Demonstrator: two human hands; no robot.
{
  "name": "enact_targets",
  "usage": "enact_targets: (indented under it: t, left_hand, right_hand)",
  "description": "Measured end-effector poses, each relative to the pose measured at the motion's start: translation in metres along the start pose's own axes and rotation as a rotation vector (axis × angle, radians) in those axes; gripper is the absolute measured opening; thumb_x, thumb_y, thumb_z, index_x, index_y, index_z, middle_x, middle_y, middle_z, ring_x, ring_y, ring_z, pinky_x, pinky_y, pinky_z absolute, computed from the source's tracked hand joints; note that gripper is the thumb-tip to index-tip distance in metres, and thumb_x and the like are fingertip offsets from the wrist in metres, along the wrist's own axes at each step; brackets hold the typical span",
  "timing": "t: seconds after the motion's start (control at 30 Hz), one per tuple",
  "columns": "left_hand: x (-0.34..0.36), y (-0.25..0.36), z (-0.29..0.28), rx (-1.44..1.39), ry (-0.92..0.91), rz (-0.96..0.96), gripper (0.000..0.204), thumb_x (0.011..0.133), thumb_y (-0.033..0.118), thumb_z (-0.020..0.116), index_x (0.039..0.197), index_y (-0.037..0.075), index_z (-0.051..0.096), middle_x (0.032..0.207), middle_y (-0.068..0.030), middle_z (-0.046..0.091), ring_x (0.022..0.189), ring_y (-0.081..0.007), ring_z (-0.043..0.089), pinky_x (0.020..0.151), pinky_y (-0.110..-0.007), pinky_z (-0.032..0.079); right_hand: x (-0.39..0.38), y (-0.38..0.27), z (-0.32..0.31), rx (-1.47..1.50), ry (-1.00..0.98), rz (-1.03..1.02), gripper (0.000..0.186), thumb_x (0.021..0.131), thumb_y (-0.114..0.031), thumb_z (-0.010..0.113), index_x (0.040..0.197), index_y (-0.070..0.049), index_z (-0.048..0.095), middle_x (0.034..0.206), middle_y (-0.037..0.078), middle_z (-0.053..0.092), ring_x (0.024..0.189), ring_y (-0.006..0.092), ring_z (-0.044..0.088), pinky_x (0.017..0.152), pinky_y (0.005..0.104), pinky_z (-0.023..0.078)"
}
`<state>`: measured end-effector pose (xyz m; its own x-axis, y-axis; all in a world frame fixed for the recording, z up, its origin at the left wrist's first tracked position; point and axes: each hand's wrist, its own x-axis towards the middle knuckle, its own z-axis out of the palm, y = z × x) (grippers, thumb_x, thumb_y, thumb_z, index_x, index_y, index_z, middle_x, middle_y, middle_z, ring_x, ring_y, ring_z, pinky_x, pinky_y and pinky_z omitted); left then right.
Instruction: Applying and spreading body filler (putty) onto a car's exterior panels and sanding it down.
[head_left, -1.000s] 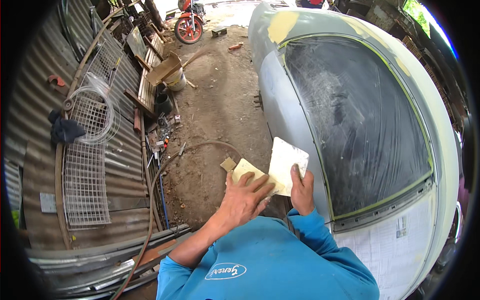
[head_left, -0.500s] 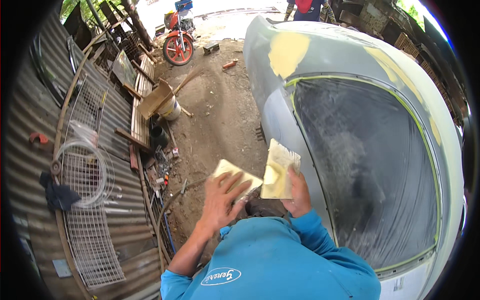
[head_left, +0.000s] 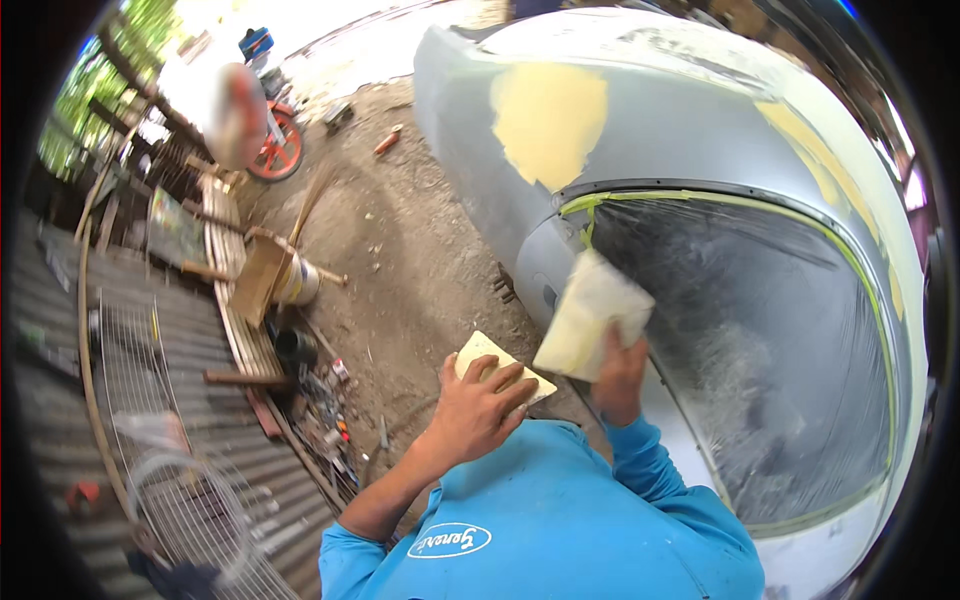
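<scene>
Fingers (head_left: 506, 377) of left hand (head_left: 478, 412) gripping a pale-yellow rectangular slab (head_left: 488, 350); at its 2 o'clock, right hand (head_left: 621, 378) clutches a yellowish-white flat slab (head_left: 588, 315).

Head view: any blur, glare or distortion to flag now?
Head view: right hand and its pale plate smeared, left hand crisper; head view, top: bright ground washed out, motorcycle partly behind a blurred oval; head view, rim: fisheye bending, black corners.

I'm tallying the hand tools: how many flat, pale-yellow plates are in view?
2. One pale-yellow plate is in the left hand; the other plate is in the right hand. Any behind the hands would be hidden.
</scene>
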<state>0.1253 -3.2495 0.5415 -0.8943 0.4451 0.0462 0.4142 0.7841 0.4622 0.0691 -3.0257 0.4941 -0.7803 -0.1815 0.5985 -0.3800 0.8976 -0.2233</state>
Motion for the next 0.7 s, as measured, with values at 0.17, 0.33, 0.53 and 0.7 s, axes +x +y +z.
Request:
enact_targets:
  t: [0.17,0.33,0.53,0.7]
  left_hand:
    - [0.044,-0.067,-0.035,-0.571,0.189,0.187,0.046,0.077,0.008,0.064,0.123,0.009,0.062,0.138,-0.0127,0.050,0.125,-0.0352,0.045,0.106,-0.045,0.032]
    - [0.082,-0.099,-0.035,-0.611,0.204,0.401,0.050,0.074,0.013,0.068,0.124,0.011,0.062,0.139,-0.0137,0.050,0.124,-0.0390,0.044,0.105,-0.048,0.032]
    - [0.105,-0.139,-0.033,-0.218,-0.064,0.420,0.047,0.077,0.014,0.065,0.124,0.013,0.062,0.136,-0.0121,0.053,0.124,-0.0353,0.045,0.104,-0.051,0.031]
    - [0.140,-0.116,-0.044,-0.678,0.139,0.342,0.044,0.081,0.018,0.065,0.125,0.013,0.061,0.134,-0.0111,0.054,0.123,-0.0349,0.045,0.105,-0.047,0.032]
  right_hand:
    - [0.011,-0.035,0.033,0.082,-0.037,0.319,0.030,0.101,-0.019,0.049,0.121,0.002,0.057,0.114,0.015,0.061,0.105,0.0262,0.060,0.087,0.0409,0.049]
    - [0.064,-0.085,0.033,1.728,0.279,1.397,0.036,0.098,-0.024,0.055,0.125,-0.001,0.053,0.117,0.012,0.060,0.104,0.0269,0.062,0.088,0.0362,0.052]
    - [0.070,-0.064,0.011,2.092,0.414,1.263,0.034,0.100,-0.022,0.050,0.127,-0.001,0.049,0.119,0.012,0.060,0.102,0.0235,0.064,0.084,0.0365,0.056]
    - [0.079,-0.048,0.007,1.302,0.382,1.082,0.032,0.102,-0.023,0.048,0.123,0.000,0.055,0.111,0.009,0.065,0.096,0.0157,0.062,0.081,0.0306,0.052]
